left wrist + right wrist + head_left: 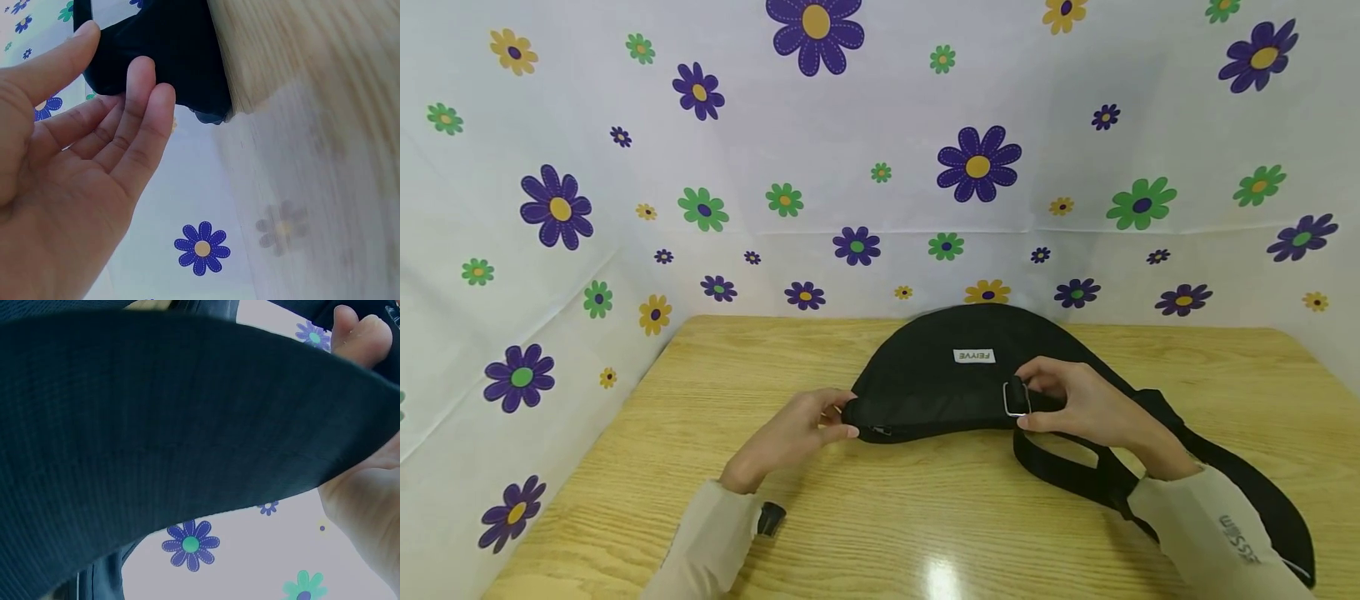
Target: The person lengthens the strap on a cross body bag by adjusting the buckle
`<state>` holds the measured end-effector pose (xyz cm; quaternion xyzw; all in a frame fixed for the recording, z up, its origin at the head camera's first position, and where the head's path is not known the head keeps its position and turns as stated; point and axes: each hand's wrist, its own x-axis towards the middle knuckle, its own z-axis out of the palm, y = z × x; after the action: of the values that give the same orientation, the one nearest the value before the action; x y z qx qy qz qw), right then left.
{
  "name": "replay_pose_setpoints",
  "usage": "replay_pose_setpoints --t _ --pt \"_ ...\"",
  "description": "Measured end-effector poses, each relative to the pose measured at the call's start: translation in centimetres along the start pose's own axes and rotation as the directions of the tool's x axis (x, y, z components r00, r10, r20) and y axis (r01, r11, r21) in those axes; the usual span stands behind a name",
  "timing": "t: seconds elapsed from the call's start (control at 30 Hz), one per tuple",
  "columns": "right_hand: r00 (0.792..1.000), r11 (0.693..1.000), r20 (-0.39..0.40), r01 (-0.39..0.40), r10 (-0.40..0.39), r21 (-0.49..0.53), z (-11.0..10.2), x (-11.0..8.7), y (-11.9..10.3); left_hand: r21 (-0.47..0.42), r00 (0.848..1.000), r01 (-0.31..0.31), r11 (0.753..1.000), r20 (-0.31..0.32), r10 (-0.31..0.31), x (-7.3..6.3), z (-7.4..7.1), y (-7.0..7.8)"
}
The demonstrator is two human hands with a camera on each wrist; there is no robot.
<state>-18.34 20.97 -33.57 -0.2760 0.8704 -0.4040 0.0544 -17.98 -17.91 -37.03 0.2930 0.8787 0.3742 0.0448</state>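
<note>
Near the yellow wooden table's far edge, the left hand pinches a black crescent fabric bag, perhaps steadying it while the right hand grips its silver metal buckle.

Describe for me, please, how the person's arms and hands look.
The left grip and right grip are bare, ungloved hands. The left sleeve and right sleeve are pale beige; dark lettering marks the right one. A small black piece shows beside the left one.
</note>
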Motion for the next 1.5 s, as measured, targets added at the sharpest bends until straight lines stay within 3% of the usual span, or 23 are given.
replay_pose_setpoints --t 0.37,0.6,0.73,0.87,1.07,1.27,1.5 --pt "1.000 0.997 0.000 0.026 -0.026 0.071 -1.3 -1.2 0.7 0.003 1.000 0.028 1.000 -0.007 -0.028 0.3 -0.2 0.2" --pt "0.999 0.997 -0.010 0.031 -0.031 0.068 -1.0 -1.1 1.3 -0.001 0.999 0.042 0.999 0.015 -0.042 0.5 -0.7 0.9" --pt "0.999 0.996 -0.010 0.038 -0.037 0.079 -0.7 -0.8 1.3 0.001 0.999 0.010 1.000 -0.034 -0.010 0.9 -1.2 1.8" --pt "0.999 0.994 -0.010 0.042 -0.041 0.101 -0.6 -0.6 1.1 -0.006 0.997 -0.036 0.999 -0.064 0.035 2.2 -0.9 3.2" --pt "0.999 0.991 -0.011 0.051 -0.050 0.120 -0.4 -0.4 1.1 -0.079 0.996 -0.086 0.993 0.002 0.086 4.5 0.8 5.3" --pt "0.999 0.992 -0.027 0.040 -0.037 0.119 -0.4 -0.4 1.0 -0.097 0.991 -0.128 0.987 0.011 0.130 6.5 2.4 6.9" --pt "0.998 0.991 -0.036 0.046 -0.042 0.125 -0.2 -0.3 0.7 -0.110 0.992 -0.104 0.988 0.065 0.112 8.7 4.3 8.3"
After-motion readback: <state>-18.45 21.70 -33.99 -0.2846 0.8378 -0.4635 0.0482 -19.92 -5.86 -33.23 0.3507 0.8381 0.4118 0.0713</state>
